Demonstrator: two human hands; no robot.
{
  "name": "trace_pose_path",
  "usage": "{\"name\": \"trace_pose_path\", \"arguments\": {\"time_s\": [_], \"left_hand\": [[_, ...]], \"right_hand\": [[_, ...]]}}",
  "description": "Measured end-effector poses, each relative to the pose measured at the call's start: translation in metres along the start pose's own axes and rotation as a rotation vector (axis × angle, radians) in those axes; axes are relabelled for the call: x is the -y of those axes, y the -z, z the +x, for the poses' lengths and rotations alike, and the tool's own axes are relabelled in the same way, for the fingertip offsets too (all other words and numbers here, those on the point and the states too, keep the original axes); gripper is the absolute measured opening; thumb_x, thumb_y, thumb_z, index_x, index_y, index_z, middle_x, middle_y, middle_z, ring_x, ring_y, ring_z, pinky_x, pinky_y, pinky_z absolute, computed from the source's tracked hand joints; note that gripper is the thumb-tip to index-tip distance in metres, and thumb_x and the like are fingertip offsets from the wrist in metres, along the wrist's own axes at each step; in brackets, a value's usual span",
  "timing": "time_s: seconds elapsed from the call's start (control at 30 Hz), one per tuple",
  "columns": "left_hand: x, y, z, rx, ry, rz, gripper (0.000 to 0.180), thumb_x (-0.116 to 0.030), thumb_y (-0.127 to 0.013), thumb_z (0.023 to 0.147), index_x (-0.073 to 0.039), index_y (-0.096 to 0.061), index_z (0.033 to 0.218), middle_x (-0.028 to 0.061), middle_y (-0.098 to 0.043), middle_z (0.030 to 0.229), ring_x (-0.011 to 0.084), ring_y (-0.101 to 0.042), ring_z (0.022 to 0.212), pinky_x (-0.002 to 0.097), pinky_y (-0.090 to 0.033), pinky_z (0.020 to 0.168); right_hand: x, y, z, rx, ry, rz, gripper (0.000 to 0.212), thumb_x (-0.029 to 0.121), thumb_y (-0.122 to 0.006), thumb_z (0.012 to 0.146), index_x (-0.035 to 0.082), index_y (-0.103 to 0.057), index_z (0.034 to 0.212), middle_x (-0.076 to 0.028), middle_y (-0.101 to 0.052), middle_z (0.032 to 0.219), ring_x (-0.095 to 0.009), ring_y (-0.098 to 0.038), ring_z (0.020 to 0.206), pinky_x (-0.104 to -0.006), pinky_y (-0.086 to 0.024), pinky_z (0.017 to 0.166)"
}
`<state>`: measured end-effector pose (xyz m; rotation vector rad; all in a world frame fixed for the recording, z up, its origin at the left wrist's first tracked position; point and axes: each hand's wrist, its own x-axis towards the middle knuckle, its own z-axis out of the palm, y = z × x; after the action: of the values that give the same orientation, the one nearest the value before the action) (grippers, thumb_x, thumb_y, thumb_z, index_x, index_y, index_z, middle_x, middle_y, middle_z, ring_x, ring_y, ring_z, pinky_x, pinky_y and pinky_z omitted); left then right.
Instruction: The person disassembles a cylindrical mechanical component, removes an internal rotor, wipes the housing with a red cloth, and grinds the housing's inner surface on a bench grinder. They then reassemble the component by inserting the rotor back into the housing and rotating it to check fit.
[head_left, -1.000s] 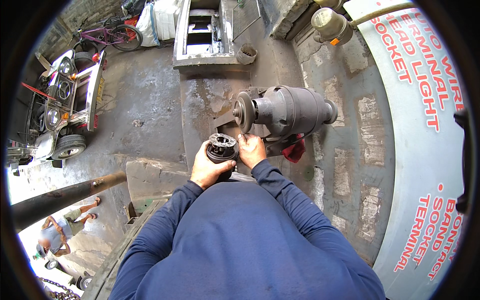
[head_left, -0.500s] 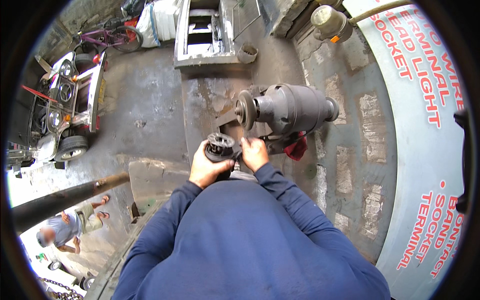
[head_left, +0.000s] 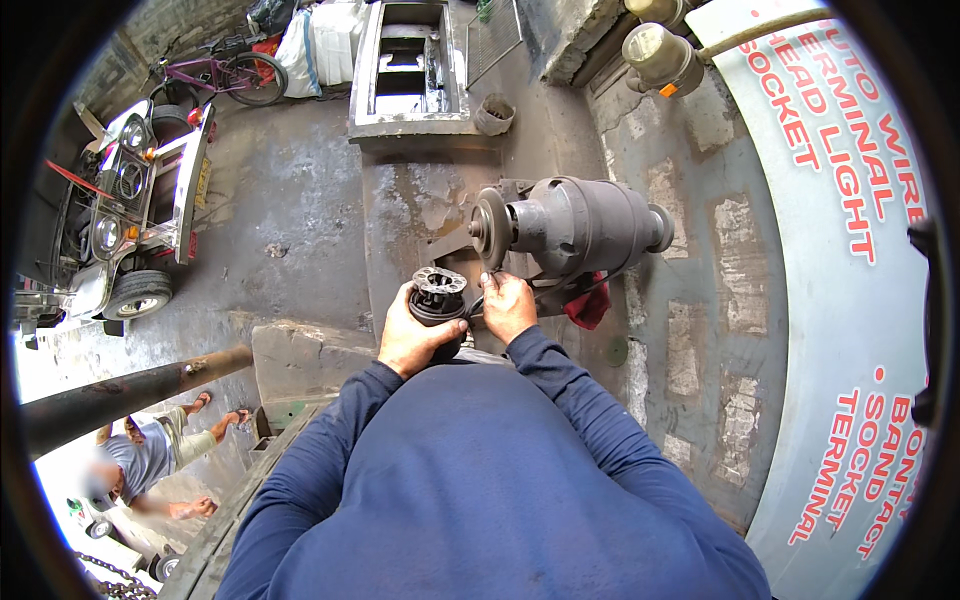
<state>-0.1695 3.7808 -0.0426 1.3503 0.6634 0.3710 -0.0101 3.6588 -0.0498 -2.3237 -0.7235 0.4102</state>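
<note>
The left hand was clamped around a dark round metal part, in front of the blue shirt. The right hand was curled near the grinding wheel; whether it gripped anything, I couldn't tell.

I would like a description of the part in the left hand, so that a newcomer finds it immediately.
Start at the big grey barrel-shaped machine, right of centre, and move to the wheel on its left end. Below and slightly left of that wheel, the left hand grips a dark cylindrical part. Unlike the wheel, it has a pale top with several openings.
</note>
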Motion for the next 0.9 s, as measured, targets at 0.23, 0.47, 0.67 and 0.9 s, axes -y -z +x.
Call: {"name": "trace_pose_path", "arguments": {"time_s": [0.23, 0.47, 0.67, 0.9], "left_hand": [[-0.004, -0.006, 0.002, 0.008, 0.01, -0.063, 0.079, -0.015, -0.097, 0.066, 0.001, -0.055, 0.131, 0.011, -0.072, 0.117, 0.0182, -0.069, 0.107, 0.0346, -0.055, 0.098], [0.001, -0.007, 0.003, 0.003, 0.021, -0.049, 0.079, -0.014, -0.097, 0.066, 0.001, -0.055, 0.132, 0.0109, -0.071, 0.118, 0.0184, -0.068, 0.107, 0.0347, -0.055, 0.099], [0.001, -0.005, -0.003, 0.01, 0.048, -0.115, 0.081, -0.014, -0.098, 0.066, 0.0, -0.054, 0.133, 0.0101, -0.07, 0.12, 0.0183, -0.068, 0.109, 0.0348, -0.054, 0.101], [-0.004, 0.005, -0.021, 0.022, -0.068, 0.139, 0.086, -0.015, -0.096, 0.062, -0.002, -0.053, 0.135, 0.011, -0.069, 0.123, 0.0205, -0.068, 0.113, 0.036, -0.053, 0.103]], "right_hand": [[0.001, 0.005, 0.004, 0.007, 0.015, -0.038, 0.033, 0.026, -0.061, 0.101, -0.005, -0.071, 0.093, -0.03, -0.07, 0.088, -0.05, -0.068, 0.086, -0.0517, -0.054, 0.076], [-0.005, 0.004, 0.009, 0.044, 0.047, -0.129, 0.033, 0.026, -0.06, 0.101, -0.003, -0.072, 0.093, -0.028, -0.071, 0.088, -0.05, -0.068, 0.085, -0.0523, -0.054, 0.076], [-0.011, -0.006, 0.009, 0.093, 0.113, -0.067, 0.035, 0.027, -0.058, 0.102, -0.003, -0.072, 0.093, -0.028, -0.071, 0.089, -0.05, -0.068, 0.087, -0.0523, -0.054, 0.075], [-0.008, 0.011, -0.015, 0.347, -0.099, 0.624, 0.034, 0.033, -0.058, 0.111, 0.003, -0.074, 0.115, 0.006, -0.056, 0.074, -0.003, -0.047, 0.063, -0.0252, -0.043, 0.058]]}}
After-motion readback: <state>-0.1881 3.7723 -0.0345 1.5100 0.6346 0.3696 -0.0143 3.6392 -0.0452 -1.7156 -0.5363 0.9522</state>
